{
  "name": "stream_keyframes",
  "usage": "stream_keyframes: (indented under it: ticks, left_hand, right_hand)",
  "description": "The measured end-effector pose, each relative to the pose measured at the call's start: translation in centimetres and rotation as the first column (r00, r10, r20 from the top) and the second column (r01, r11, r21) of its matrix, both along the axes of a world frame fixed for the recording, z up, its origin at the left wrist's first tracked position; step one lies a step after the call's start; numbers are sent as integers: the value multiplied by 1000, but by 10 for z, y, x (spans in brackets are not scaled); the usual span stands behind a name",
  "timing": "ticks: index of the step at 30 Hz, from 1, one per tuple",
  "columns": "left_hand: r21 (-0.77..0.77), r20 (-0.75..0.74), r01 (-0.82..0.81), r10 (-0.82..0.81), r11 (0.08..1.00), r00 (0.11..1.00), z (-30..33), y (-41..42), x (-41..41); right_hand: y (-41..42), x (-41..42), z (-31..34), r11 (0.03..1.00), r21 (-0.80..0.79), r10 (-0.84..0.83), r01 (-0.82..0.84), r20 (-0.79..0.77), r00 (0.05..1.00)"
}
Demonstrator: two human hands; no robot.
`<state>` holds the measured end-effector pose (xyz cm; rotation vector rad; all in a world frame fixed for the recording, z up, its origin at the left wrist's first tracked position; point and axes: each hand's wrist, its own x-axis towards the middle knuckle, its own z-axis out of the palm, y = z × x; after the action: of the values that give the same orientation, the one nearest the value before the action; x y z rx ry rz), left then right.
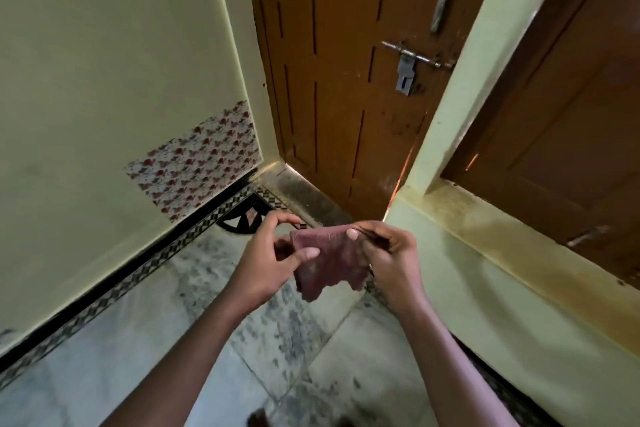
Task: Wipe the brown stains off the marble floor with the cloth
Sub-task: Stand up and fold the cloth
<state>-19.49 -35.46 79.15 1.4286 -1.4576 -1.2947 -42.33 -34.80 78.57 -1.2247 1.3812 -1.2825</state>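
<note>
Hanging in the air between both hands, a small maroon cloth (pixel 330 262) with a ragged lower edge is stretched above the marble floor (pixel 194 291). The right hand (pixel 388 253) pinches its upper right corner between thumb and curled fingers; the left hand (pixel 273 253) grips the left edge with thumb over the fabric. Grey-mottled marble tiles lie below, edged by a black-and-white patterned border (pixel 145 267) along a pale yellow wall (pixel 104 62) bearing a floral patch (pixel 197 163). Beyond stands a brown wooden door (pixel 339 80) with a metal latch (pixel 412 61).
</note>
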Motion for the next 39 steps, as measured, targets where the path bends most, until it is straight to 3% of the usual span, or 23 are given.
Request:
stream_keyframes:
  ticks: [3,6,11,17,21,28,34,39]
  left_hand:
    - [35,-79,-19,22,999,997,25,30,-22]
    - [-53,-169,-67,57,996,984,44,42,-48]
    - [-256,-12,27,-31,966,999,62,26,-91]
    - [-15,-100,143,-144,990,984,57,-17,-131]
    - [0,10,286,-286,958,958,51,-66,-152]
    - [-61,152,421,-408,905,900,21,-149,-213]
    - [62,262,482,-480,874,837,-36,-197,-288]
    - [129,283,529,-543,839,791,-83,-222,-350]
  right_hand:
    - [22,-23,34,998,-33,-52,52,16,999]
    - [30,-51,52,992,-94,-81,82,11,997]
    - [33,-91,58,992,-86,-82,91,106,991]
    - [15,-120,57,985,-23,-167,173,168,972]
    - [-4,-140,45,948,115,-308,298,82,948]
    - [-48,-185,11,863,286,-466,417,127,876]
    - [-86,-242,-40,798,462,-500,387,149,853]
    - [-122,-301,-96,761,517,-447,392,-20,894]
